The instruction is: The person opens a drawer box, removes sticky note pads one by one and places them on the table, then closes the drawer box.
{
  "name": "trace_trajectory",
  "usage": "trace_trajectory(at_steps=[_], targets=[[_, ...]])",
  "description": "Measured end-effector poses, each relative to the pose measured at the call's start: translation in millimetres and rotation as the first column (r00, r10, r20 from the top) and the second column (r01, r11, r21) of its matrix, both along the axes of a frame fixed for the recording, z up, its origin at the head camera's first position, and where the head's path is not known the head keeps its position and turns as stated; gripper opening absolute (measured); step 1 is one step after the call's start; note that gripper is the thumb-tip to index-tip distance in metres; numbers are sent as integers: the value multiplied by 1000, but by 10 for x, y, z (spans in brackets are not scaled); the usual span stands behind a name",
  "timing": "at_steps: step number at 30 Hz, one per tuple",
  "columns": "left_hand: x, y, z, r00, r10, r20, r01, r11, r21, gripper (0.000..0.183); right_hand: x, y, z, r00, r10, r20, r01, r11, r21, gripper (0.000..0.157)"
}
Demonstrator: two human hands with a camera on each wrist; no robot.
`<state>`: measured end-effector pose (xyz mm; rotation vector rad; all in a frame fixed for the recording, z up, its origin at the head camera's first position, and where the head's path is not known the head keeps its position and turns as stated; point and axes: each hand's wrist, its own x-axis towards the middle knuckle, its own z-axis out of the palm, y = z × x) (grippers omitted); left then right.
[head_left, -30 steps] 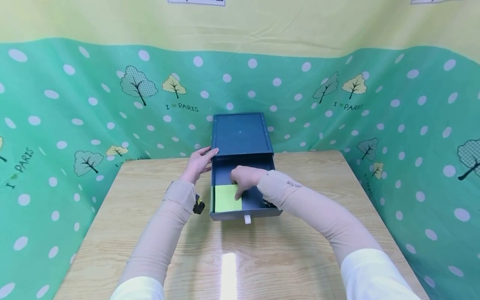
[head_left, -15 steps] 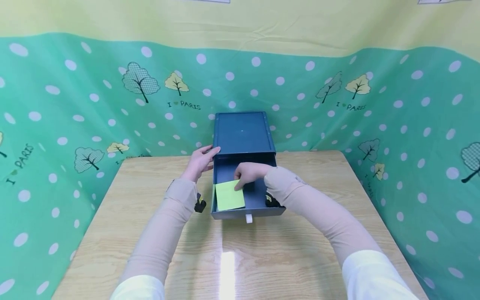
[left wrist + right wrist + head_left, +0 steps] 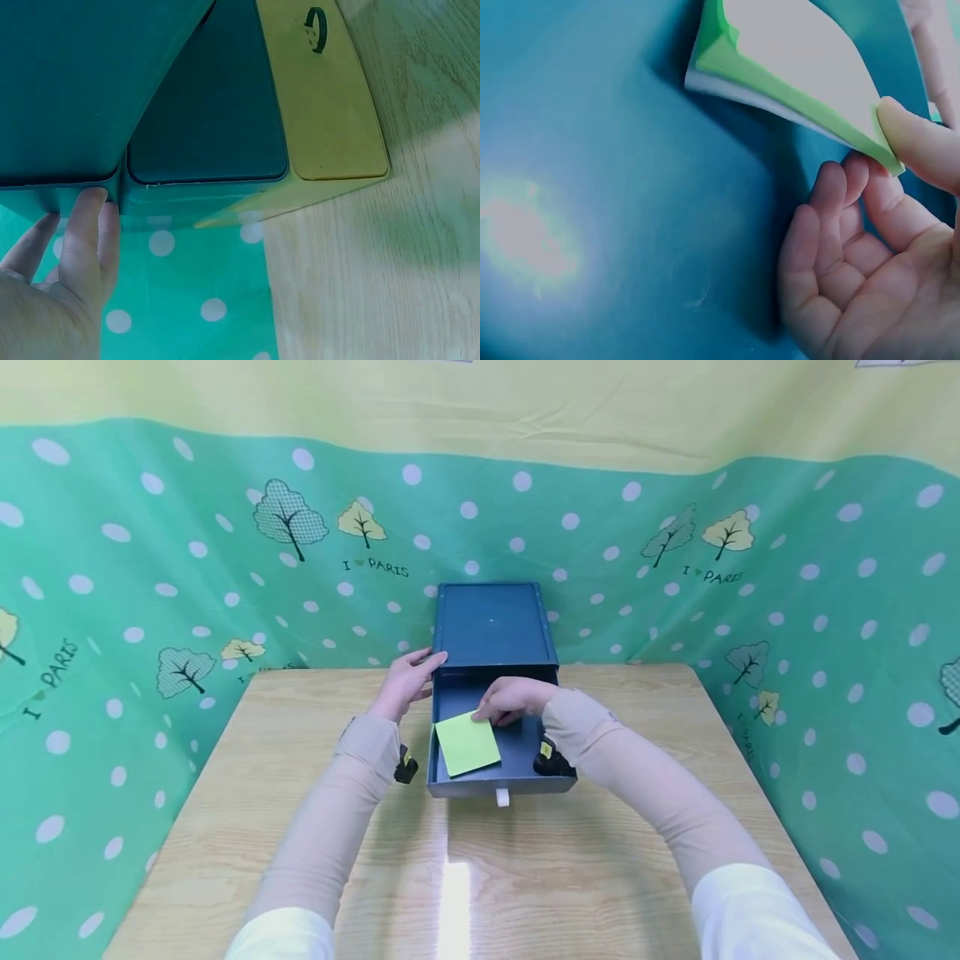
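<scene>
A blue drawer box (image 3: pixel 491 627) stands at the back of the table, its drawer (image 3: pixel 465 790) pulled out toward me. Inside the drawer, my right hand (image 3: pixel 517 697) pinches one corner of a light green sticky note pad (image 3: pixel 468 745) between thumb and fingers. The right wrist view shows the pad (image 3: pixel 802 45) tilted, its near corner raised off the blue drawer floor (image 3: pixel 630 150). My left hand (image 3: pixel 405 683) rests at the box's left front edge. In the left wrist view, its extended fingers (image 3: pixel 81 232) touch the box's side wall.
Under the box is a light wooden table (image 3: pixel 600 877). Green polka-dot fabric (image 3: pixel 600 568) hangs behind and along both sides, close to the box's back. A white pull tab (image 3: pixel 502 797) sticks out from the drawer front. Dark wrist cameras (image 3: pixel 551 762) hang below the wrists.
The right hand has taken hold of the pad's far right corner. The pad has turned and its corner has lifted from the drawer floor. The left hand stays at the box's edge.
</scene>
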<state>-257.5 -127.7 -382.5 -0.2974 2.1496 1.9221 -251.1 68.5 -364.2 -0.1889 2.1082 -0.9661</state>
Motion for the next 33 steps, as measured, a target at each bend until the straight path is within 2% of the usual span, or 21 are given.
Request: trace_trajectory(at_steps=[6, 10, 16, 28, 33], targets=[[12, -9, -12, 1000, 2, 10, -2, 1000, -13, 68, -23, 12, -26, 987, -113, 118, 117, 993, -30, 12], [16, -17, -41, 1000, -5, 16, 5, 1000, -19, 68, -15, 43, -40, 975, -158, 153, 166, 985, -42, 11], [2, -15, -23, 1000, 2, 12, -2, 1000, -25, 68, -33, 113, -45, 965, -198, 173, 216, 971, -97, 12], [-43, 14, -27, 1000, -16, 0, 16, 1000, 10, 68, -60, 208, -5, 940, -221, 261, 279, 936, -213, 25], [-30, -24, -18, 1000, -17, 6, 17, 1000, 14, 69, -72, 216, 19, 942, -224, 249, 281, 933, -224, 26]])
